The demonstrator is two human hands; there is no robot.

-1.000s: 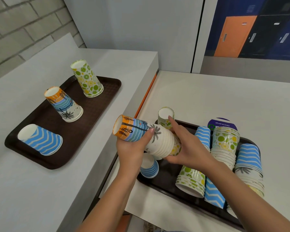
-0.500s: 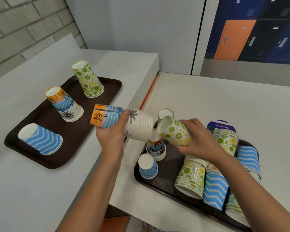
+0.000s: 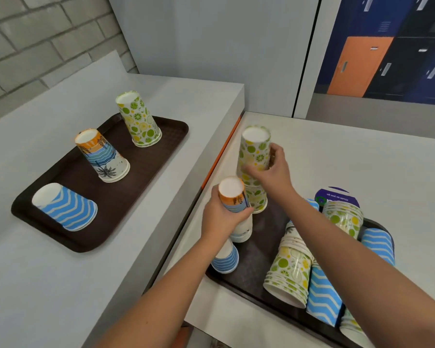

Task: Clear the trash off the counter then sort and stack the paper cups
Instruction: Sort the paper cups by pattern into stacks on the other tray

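On the near tray [image 3: 256, 280], the left hand [image 3: 220, 219] grips a palm-print stack [image 3: 236, 209]; behind it, the right hand [image 3: 271, 169] grips a citrus stack [image 3: 254, 162]. Press both straight down, rims aligned.

Bare tray floor [image 3: 264, 237] lies open between upright stacks and toppled cup stacks [image 3: 290, 270]

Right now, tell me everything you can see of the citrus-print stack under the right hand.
The citrus stack is paper cups nested upside down, white with green and yellow fruit slices, its plain white base facing up. It stands roughly upright at the far left corner of the near tray. The right hand grips its upper cup from the right side, fingers wrapped around the wall. Just in front stands the palm-print stack held by the left hand.
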